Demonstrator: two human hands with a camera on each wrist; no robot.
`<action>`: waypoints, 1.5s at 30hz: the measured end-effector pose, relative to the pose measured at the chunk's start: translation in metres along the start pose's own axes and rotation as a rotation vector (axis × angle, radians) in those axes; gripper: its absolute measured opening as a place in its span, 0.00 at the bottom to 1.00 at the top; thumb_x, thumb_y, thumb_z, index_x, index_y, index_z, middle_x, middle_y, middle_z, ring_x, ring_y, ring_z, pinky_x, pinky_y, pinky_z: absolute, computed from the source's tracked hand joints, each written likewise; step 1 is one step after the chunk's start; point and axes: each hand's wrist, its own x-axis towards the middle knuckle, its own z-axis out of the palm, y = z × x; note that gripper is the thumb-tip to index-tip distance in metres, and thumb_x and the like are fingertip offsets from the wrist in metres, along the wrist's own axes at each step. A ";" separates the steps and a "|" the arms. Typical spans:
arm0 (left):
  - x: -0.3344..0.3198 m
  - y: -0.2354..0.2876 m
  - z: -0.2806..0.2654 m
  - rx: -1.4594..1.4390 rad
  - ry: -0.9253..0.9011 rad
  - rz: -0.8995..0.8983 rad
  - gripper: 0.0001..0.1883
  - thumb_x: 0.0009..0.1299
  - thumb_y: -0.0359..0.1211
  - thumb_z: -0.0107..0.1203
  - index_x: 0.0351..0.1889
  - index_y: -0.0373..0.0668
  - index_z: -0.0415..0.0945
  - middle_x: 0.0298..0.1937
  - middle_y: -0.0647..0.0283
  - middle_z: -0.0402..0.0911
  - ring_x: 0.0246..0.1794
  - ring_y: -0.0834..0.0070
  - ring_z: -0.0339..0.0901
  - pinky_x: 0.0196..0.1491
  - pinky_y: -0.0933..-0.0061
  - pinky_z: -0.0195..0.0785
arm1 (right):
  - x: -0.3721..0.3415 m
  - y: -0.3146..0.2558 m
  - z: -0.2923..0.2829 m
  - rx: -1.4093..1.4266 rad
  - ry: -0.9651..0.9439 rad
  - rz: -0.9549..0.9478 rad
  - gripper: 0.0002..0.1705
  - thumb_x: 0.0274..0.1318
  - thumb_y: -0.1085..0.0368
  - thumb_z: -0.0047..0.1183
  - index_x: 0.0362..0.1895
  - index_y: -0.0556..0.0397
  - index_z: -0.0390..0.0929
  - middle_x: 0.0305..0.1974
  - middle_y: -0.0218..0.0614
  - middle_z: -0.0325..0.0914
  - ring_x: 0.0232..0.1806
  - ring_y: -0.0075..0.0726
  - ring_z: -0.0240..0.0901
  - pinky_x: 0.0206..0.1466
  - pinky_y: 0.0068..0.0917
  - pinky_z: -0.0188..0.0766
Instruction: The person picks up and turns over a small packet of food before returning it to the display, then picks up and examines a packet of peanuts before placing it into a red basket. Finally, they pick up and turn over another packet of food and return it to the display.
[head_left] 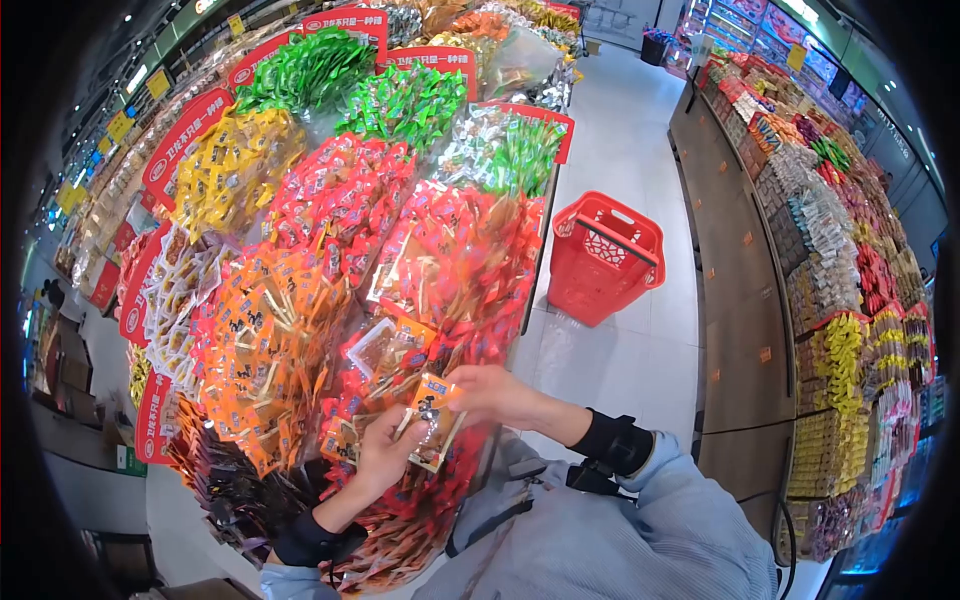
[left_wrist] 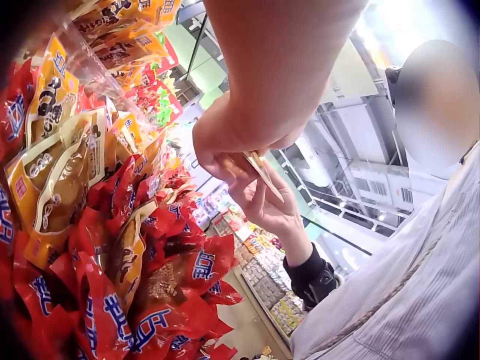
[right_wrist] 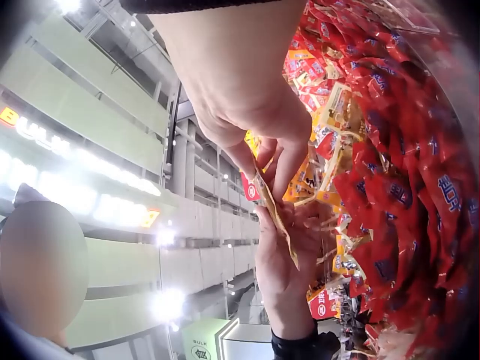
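L hand (head_left: 385,448) pinching orange pkt (head_left: 432,415) | R hand (head_left: 492,395) pinching it too, upper end | red pkts (head_left: 465,245) heaped nr both

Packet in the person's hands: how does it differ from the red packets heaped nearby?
The held packet is orange and pale with dark lettering; the red packets are mostly red with blue lettering. The held packet is pinched between the left hand and right hand; the red packets lie piled together. Edge-on, the held packet looks thin and flat; the red packets look creased. Both are printed packets.
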 end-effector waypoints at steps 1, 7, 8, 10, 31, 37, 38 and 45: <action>-0.001 0.000 -0.001 -0.001 0.008 -0.017 0.10 0.66 0.34 0.53 0.37 0.37 0.72 0.27 0.72 0.72 0.28 0.88 0.64 0.33 0.84 0.60 | 0.002 0.000 0.000 0.004 0.013 0.011 0.14 0.51 0.71 0.52 0.43 0.56 0.68 0.40 0.32 0.73 0.42 0.25 0.71 0.41 0.25 0.72; -0.001 0.013 -0.024 0.115 -0.005 0.043 0.12 0.65 0.34 0.53 0.42 0.36 0.71 0.35 0.69 0.74 0.34 0.87 0.67 0.38 0.83 0.62 | 0.028 0.011 -0.006 0.030 0.024 -0.056 0.12 0.51 0.71 0.52 0.41 0.56 0.68 0.39 0.35 0.74 0.41 0.29 0.73 0.42 0.27 0.76; -0.002 0.015 -0.030 0.103 0.009 0.082 0.13 0.65 0.34 0.54 0.43 0.37 0.70 0.36 0.69 0.73 0.34 0.86 0.67 0.39 0.83 0.62 | 0.033 0.010 -0.010 0.036 0.058 -0.066 0.12 0.51 0.71 0.52 0.41 0.56 0.67 0.39 0.35 0.74 0.41 0.30 0.73 0.42 0.27 0.76; -0.009 0.036 -0.043 0.060 0.093 0.037 0.12 0.63 0.30 0.55 0.43 0.36 0.71 0.40 0.66 0.75 0.37 0.84 0.72 0.40 0.81 0.66 | 0.041 -0.002 -0.012 0.068 0.085 -0.153 0.12 0.52 0.72 0.51 0.41 0.55 0.67 0.40 0.36 0.74 0.42 0.31 0.74 0.41 0.27 0.77; 0.053 0.050 -0.186 0.881 0.501 -0.019 0.13 0.59 0.35 0.58 0.37 0.36 0.75 0.26 0.60 0.78 0.28 0.73 0.77 0.32 0.71 0.69 | 0.168 -0.136 0.039 -0.363 0.024 -0.628 0.09 0.50 0.72 0.53 0.36 0.53 0.70 0.37 0.32 0.74 0.38 0.24 0.71 0.40 0.26 0.75; 0.041 0.052 -0.146 1.088 0.411 0.050 0.09 0.58 0.30 0.55 0.35 0.38 0.75 0.23 0.52 0.75 0.23 0.58 0.74 0.28 0.66 0.67 | 0.197 -0.133 0.054 -0.447 -0.079 -0.700 0.10 0.49 0.74 0.53 0.36 0.53 0.70 0.38 0.28 0.73 0.39 0.21 0.70 0.40 0.21 0.72; 0.039 0.049 -0.144 1.107 0.412 0.108 0.08 0.58 0.30 0.55 0.35 0.38 0.75 0.23 0.52 0.76 0.24 0.57 0.74 0.29 0.65 0.67 | 0.201 -0.132 0.055 -0.484 -0.101 -0.710 0.10 0.49 0.74 0.53 0.36 0.53 0.70 0.38 0.28 0.73 0.39 0.20 0.70 0.40 0.20 0.72; 0.035 0.046 -0.140 1.107 0.417 0.158 0.07 0.59 0.28 0.54 0.35 0.38 0.75 0.27 0.50 0.77 0.28 0.55 0.75 0.31 0.63 0.69 | 0.231 -0.119 0.078 -0.783 -0.243 -0.840 0.07 0.50 0.73 0.52 0.35 0.55 0.71 0.34 0.26 0.74 0.38 0.17 0.68 0.43 0.18 0.65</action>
